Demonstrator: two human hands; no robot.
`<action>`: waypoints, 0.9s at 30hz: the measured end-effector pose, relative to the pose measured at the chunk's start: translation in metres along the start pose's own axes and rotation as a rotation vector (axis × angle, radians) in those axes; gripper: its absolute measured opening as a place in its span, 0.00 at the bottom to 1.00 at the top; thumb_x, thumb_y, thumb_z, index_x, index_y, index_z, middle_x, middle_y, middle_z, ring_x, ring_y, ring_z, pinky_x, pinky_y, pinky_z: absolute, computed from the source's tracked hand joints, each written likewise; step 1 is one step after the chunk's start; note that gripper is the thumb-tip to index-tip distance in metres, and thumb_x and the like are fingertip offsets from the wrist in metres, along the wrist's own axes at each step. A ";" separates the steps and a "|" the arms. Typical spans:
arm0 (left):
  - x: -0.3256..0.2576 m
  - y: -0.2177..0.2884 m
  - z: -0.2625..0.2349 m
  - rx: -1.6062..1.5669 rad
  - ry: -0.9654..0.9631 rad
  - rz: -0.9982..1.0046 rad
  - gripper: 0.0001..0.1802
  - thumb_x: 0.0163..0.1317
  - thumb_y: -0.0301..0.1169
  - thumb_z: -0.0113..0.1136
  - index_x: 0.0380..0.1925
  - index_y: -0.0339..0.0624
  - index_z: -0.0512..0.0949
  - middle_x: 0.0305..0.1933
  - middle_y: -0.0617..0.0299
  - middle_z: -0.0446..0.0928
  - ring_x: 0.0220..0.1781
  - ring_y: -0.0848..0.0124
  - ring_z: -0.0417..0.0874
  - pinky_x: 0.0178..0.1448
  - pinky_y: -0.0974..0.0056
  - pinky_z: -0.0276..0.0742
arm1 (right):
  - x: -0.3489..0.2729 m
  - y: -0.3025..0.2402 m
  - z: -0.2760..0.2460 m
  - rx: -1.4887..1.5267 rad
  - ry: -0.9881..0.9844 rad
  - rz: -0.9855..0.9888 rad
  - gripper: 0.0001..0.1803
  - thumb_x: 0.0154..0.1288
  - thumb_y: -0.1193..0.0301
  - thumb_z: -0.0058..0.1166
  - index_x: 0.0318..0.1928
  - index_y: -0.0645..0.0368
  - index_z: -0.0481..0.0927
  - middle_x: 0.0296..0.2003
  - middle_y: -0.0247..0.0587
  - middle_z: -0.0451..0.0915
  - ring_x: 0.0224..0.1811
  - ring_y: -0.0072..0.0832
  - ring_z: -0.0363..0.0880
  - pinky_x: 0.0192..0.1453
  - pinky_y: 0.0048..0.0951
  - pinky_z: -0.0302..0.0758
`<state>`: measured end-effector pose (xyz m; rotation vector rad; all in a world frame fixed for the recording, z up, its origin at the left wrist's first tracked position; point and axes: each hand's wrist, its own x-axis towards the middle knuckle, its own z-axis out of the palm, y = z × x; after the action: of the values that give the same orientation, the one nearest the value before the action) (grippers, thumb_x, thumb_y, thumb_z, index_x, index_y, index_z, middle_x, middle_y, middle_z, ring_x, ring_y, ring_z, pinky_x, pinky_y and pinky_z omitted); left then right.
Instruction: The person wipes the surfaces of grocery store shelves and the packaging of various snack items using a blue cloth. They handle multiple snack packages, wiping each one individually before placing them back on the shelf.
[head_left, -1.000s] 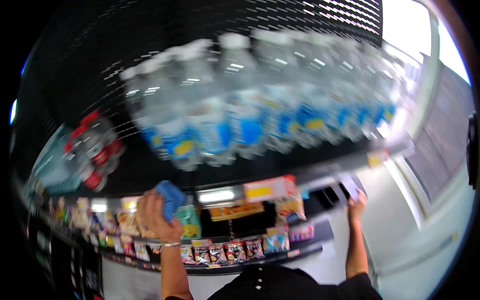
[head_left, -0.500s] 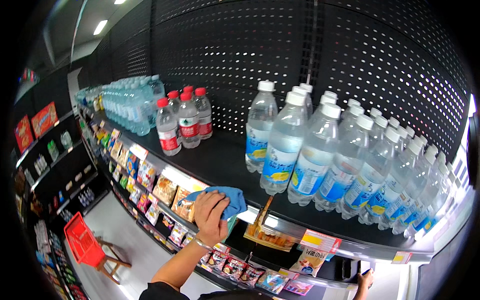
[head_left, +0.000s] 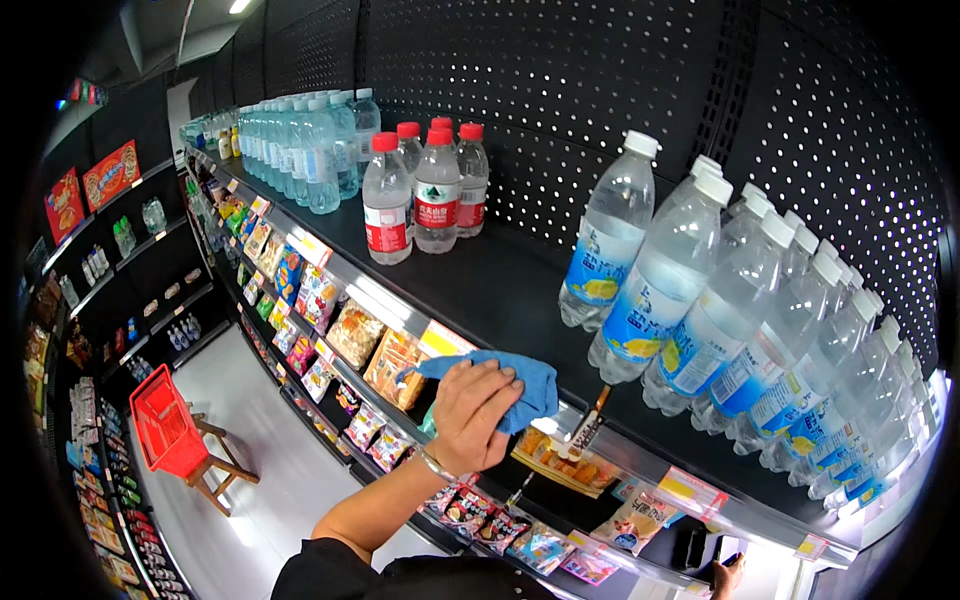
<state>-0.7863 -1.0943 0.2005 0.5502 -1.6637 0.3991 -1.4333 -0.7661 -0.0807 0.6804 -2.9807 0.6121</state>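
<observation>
My left hand (head_left: 470, 418) is closed around a blue cloth (head_left: 525, 390), holding it at the front edge of the upper black shelf (head_left: 500, 310). One end of the cloth sticks out to the left past my fingers. To the right of the cloth stand rows of clear bottles with blue labels and white caps (head_left: 655, 285). Farther left on the shelf is a small group of red-capped bottles (head_left: 437, 195). At the lower right, my right hand (head_left: 728, 577) has its fingers curled beside the lower shelf's end; what they grip is too small to make out.
Pale blue water bottles (head_left: 315, 155) line the shelf's far left. Snack bags (head_left: 355, 335) fill the tiers below, behind price tags (head_left: 690, 490). A red basket (head_left: 165, 420) rests on a wooden stool (head_left: 218, 465) on the floor. Perforated black panels (head_left: 550, 100) back the shelf.
The view has shifted, so bottles and shelf appear farther right. My left hand, with the cloth, remains by much the same stretch of shelf edge. My right hand stays low at the right.
</observation>
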 end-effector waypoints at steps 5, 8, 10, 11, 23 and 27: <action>-0.008 -0.005 0.005 -0.011 -0.025 0.010 0.21 0.61 0.35 0.53 0.50 0.39 0.82 0.55 0.52 0.79 0.57 0.53 0.80 0.66 0.47 0.70 | -0.006 -0.008 0.005 -0.029 0.094 -0.029 0.49 0.40 0.72 0.73 0.67 0.63 0.67 0.59 0.57 0.75 0.64 0.53 0.71 0.70 0.43 0.67; -0.008 -0.006 0.002 -0.016 -0.058 0.022 0.21 0.64 0.35 0.50 0.52 0.38 0.81 0.55 0.52 0.79 0.58 0.54 0.80 0.68 0.49 0.68 | -0.010 -0.007 0.008 -0.037 0.189 -0.059 0.49 0.40 0.72 0.72 0.67 0.63 0.66 0.60 0.58 0.75 0.65 0.53 0.71 0.71 0.43 0.66; -0.008 -0.009 -0.002 -0.001 -0.067 0.042 0.19 0.62 0.36 0.50 0.47 0.40 0.83 0.51 0.52 0.81 0.56 0.54 0.81 0.65 0.47 0.69 | -0.016 -0.006 0.008 -0.031 0.272 -0.090 0.50 0.40 0.72 0.72 0.68 0.63 0.66 0.60 0.58 0.74 0.65 0.53 0.70 0.71 0.44 0.66; -0.008 -0.012 -0.001 -0.006 -0.075 0.063 0.20 0.62 0.37 0.50 0.46 0.40 0.83 0.51 0.52 0.81 0.55 0.54 0.81 0.65 0.46 0.68 | -0.022 -0.002 0.008 -0.027 0.326 -0.102 0.50 0.41 0.72 0.72 0.68 0.64 0.65 0.60 0.58 0.74 0.65 0.54 0.70 0.71 0.44 0.65; -0.017 -0.060 0.001 0.119 -0.028 0.177 0.24 0.72 0.39 0.42 0.53 0.28 0.75 0.55 0.44 0.74 0.58 0.46 0.76 0.64 0.37 0.67 | -0.272 -0.075 0.053 0.662 0.673 0.278 0.23 0.59 0.82 0.51 0.56 0.59 0.74 0.52 0.42 0.79 0.46 0.30 0.81 0.48 0.29 0.79; -0.017 -0.036 0.016 0.088 -0.030 0.174 0.26 0.74 0.39 0.40 0.56 0.26 0.75 0.59 0.43 0.75 0.62 0.46 0.75 0.67 0.40 0.67 | -0.380 -0.097 0.122 0.705 0.351 0.564 0.17 0.56 0.78 0.58 0.48 0.61 0.81 0.43 0.42 0.85 0.43 0.33 0.83 0.48 0.33 0.79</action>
<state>-0.7773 -1.1304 0.1795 0.4795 -1.7349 0.5965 -1.0414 -0.7359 -0.1988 -0.2911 -2.5564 1.6427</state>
